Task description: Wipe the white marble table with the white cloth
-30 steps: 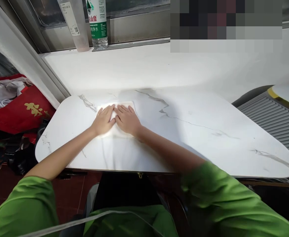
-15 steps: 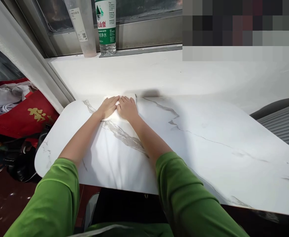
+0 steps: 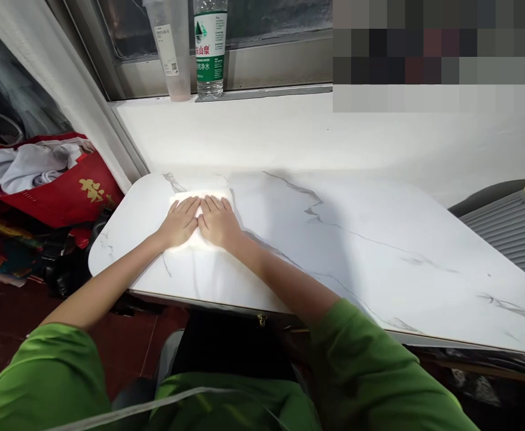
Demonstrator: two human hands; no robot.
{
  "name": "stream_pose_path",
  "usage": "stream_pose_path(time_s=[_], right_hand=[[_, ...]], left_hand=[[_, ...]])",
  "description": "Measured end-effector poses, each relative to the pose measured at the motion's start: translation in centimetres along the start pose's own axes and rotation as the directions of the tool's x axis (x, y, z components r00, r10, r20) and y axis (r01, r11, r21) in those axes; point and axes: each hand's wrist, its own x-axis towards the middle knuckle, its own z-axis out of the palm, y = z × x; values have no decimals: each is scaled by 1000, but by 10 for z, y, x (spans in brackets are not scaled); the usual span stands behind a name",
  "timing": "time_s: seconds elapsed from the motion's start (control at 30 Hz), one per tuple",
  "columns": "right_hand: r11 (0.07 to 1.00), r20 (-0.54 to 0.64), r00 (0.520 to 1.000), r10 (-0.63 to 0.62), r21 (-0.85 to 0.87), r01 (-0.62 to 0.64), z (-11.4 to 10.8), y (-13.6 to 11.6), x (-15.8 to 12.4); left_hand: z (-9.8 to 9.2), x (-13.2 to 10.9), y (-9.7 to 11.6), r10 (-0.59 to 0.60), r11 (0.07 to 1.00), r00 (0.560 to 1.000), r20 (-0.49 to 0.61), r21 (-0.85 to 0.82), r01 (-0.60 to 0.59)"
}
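My left hand (image 3: 179, 222) and my right hand (image 3: 217, 221) lie flat side by side, fingers stretched out, pressing on a white folded cloth (image 3: 202, 196) near the left end of a white marble table (image 3: 356, 239). Both palms rest on the cloth and the thumbs nearly touch. Most of the cloth is hidden under my hands; only its far edge shows. My sleeves are green.
A green-labelled water bottle (image 3: 209, 51) and a clear plastic cup (image 3: 172, 51) stand on the white windowsill (image 3: 266, 129) behind. A red bag with white cloth (image 3: 42, 173) sits on the left. A ribbed grey unit (image 3: 513, 230) borders the table at the right.
Both hands have slid back toward me over the cloth from the table's far edge, still flat and together. The camera has shifted a little as well.
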Motion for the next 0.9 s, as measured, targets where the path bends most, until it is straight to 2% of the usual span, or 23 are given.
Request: stream_pose_path(time_s=[0.1, 0.2, 0.27, 0.37, 0.47, 0.57, 0.73, 0.9], right_hand=[[995, 76, 993, -95, 19, 94, -6, -31, -14], [985, 133, 977, -170, 48, 165, -10, -57, -23], [979, 158, 967, -200, 64, 192, -10, -71, -26], [979, 179, 963, -200, 67, 191, -8, -83, -25], [982, 164, 969, -184, 70, 175, -2, -86, -15], [978, 113, 973, -201, 85, 192, 12, -83, 7], [963, 42, 967, -251, 112, 246, 44, -69, 68], [969, 57, 971, -231, 102, 224, 75, -54, 130]], left_hand=[[-1, -48, -2, -70, 998, 997, -32, 5, 70], [-4, -86, -4, -134, 991, 990, -50, 5, 134], [-7, -102, -7, -165, 986, 985, -50, -1, 165], [-9, -111, -14, -173, 985, 984, -30, -14, 173], [-10, -106, -28, -149, 988, 989, -23, -35, 148], [-9, -89, -48, -169, 985, 985, -44, -53, 166], [-11, -45, -89, -250, 967, 966, -69, -66, 245], [-12, 6, -134, -226, 971, 971, -79, -97, 218]])
